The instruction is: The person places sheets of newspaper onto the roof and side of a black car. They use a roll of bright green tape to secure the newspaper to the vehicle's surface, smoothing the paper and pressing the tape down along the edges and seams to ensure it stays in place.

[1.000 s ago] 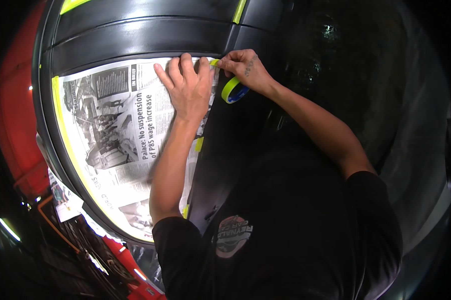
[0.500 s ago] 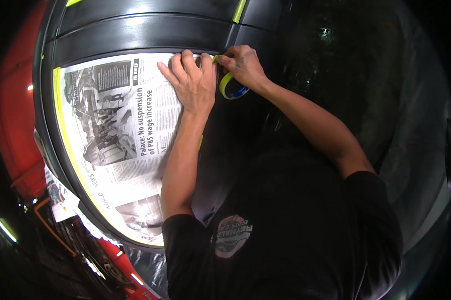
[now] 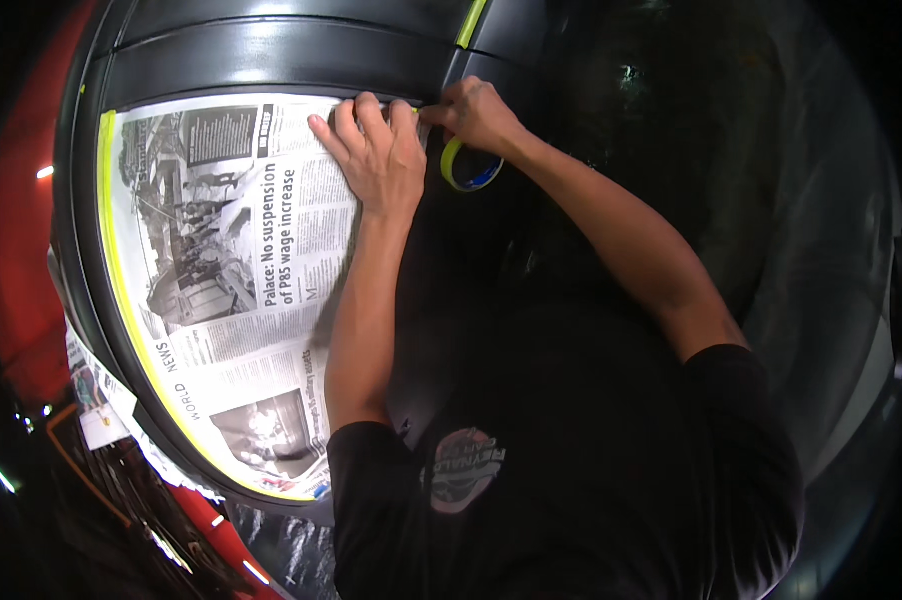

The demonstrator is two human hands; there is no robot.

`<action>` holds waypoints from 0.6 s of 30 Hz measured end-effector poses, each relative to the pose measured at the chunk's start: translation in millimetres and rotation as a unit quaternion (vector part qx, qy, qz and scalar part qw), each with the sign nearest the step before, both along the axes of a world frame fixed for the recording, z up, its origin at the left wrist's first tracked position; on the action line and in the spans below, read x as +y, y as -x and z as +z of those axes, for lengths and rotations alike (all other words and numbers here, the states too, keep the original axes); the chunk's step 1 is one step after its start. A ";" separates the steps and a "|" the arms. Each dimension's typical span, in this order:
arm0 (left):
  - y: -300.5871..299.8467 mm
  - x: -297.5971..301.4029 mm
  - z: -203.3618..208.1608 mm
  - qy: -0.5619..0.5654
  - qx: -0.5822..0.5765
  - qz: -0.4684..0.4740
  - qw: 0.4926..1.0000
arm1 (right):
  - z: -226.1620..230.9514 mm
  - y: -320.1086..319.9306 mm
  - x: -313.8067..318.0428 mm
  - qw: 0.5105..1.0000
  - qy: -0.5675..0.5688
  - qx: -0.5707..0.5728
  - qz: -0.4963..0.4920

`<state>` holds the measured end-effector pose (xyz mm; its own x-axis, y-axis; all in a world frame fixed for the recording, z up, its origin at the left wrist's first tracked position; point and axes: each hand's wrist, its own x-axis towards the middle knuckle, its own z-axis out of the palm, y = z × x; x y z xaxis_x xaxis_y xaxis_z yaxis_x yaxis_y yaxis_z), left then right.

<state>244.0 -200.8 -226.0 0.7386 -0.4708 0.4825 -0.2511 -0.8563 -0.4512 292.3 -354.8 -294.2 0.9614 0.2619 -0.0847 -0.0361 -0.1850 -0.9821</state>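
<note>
A sheet of newspaper point(image 3: 241, 345) covers a curved window-shaped area of a black car body. Bright yellow-green masking tape point(image 3: 111, 235) runs down its left, curved edge. My left hand point(image 3: 389, 165) lies on the paper's top right part, fingers spread and slightly bent. Just right of it, my right hand point(image 3: 483, 118) pinches masking tape at the paper's upper right corner. From that hand hangs the roll of yellow-green masking tape point(image 3: 449, 168), its inner core blue. The fingers hide most of the tape between the hands.
Glossy black car panel point(image 3: 271, 50) stretches above the paper, with another tape strip point(image 3: 470, 24) on a seam. At left stands a red car body point(image 3: 11, 280). More paper point(image 3: 101, 415) hangs at the lower left. Dark sheeting point(image 3: 821, 270) lies at right.
The view has shifted slightly, so the paper sits a little further left and higher. My right fingers have moved a bit closer to the left hand, still pinching the tape.
</note>
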 end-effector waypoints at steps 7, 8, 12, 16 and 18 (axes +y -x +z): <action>0.9 -3.8 -3.0 0.017 -0.014 0.001 1.000 | 2.1 15.5 -29.4 0.971 -0.177 0.156 0.049; 0.8 -4.3 -3.1 0.017 -0.014 0.001 1.000 | -3.6 19.2 -29.7 0.964 -0.197 0.174 0.040; 3.7 -4.7 -3.8 0.012 -0.010 0.006 1.000 | -17.5 38.3 -34.6 0.964 -0.207 0.164 -0.008; 5.0 -7.0 -2.2 0.008 -0.004 0.016 1.000 | -18.7 41.3 -15.0 0.978 -0.199 0.048 -0.050; 4.4 -7.8 -1.7 0.012 -0.004 0.016 1.000 | -19.5 41.9 -10.6 0.982 -0.166 -0.026 -0.084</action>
